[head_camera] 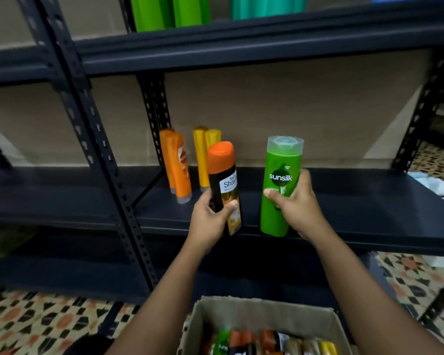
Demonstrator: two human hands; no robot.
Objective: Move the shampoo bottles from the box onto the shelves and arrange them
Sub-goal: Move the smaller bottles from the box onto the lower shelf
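My left hand [210, 219] grips a black bottle with an orange cap [222, 175], held upright in front of the middle shelf [356, 213]. My right hand [296, 208] grips a green Sunsilk bottle [280, 180] with a clear cap, also upright, just to the right. Both bottles hover at the shelf's front edge. On that shelf stand two orange bottles [178, 165] and two yellow bottles [205, 152] at the back left. A cardboard box [264, 311] at the bottom holds several more bottles.
The upper shelf [241, 44] carries green bottles [169, 11] and a teal one [264, 6]. Black perforated uprights [105, 162] stand left of my hands. A lower shelf [62, 267] sits over a patterned tile floor [36, 324].
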